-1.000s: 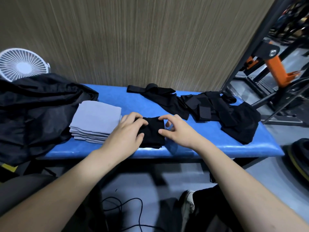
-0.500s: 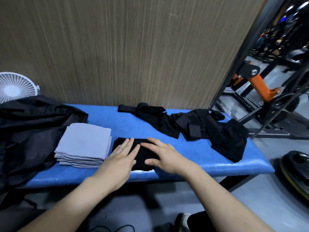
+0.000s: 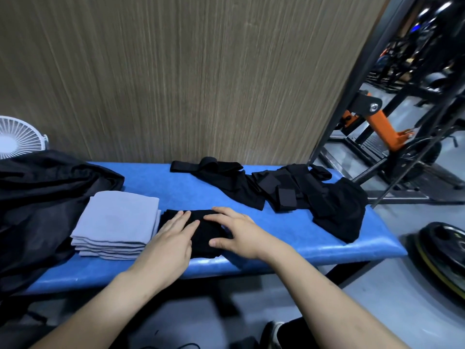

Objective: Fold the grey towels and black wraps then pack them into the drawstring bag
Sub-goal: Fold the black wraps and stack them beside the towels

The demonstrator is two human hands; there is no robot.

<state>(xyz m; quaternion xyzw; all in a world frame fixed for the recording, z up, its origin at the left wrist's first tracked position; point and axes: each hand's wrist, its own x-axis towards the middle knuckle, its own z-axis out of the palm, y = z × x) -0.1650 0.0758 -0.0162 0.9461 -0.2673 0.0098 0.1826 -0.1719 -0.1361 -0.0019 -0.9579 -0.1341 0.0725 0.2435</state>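
Blue bench (image 3: 289,245): bare padding lies open between the stack of grey towels (image 3: 118,220) and the unfolded black wraps (image 3: 302,195), and along the front edge at right. The black bag (image 3: 37,197) blocks the left end. A wood-grain wall (image 3: 201,71) closes the rear; a gym rack (image 3: 392,137) stands to the right.

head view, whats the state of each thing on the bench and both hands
left hand: open, fingers flat on the folded wrap
right hand: open, pressing the folded wrap
folded wrap: folded, flat on the bench beside the towels
towels: folded, stacked
loose wraps: unfolded, heaped at the bench's right end
bag: slumped at the left end, opening not visible
bench: holding everything
fan: cannot tell if running
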